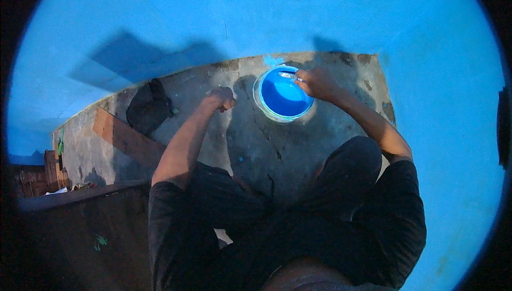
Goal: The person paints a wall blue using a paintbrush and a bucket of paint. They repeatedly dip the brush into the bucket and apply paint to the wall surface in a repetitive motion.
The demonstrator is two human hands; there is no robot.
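Observation:
A round plastic bucket (283, 119) of blue paint (286, 97) stands on the bare concrete floor in front of me, its rim smeared with paint. My right hand (320, 84) is at the bucket's far right rim. It grips what looks like a paintbrush (289, 76), whose pale metal-looking part lies over the paint; the handle is mostly hidden by my fingers, and the bristles cannot be made out. To the left of the bucket, apart from it, my left hand (222, 98) hovers over the floor with fingers curled in; nothing shows in it.
Blue walls (260, 15) meet the concrete floor (256, 147) ahead and at my right. On the left lie a wooden board (124, 135) and a dark flat piece (148, 105). A dark panel (88, 227) stands near my left side. Paint marks the floor's far edge.

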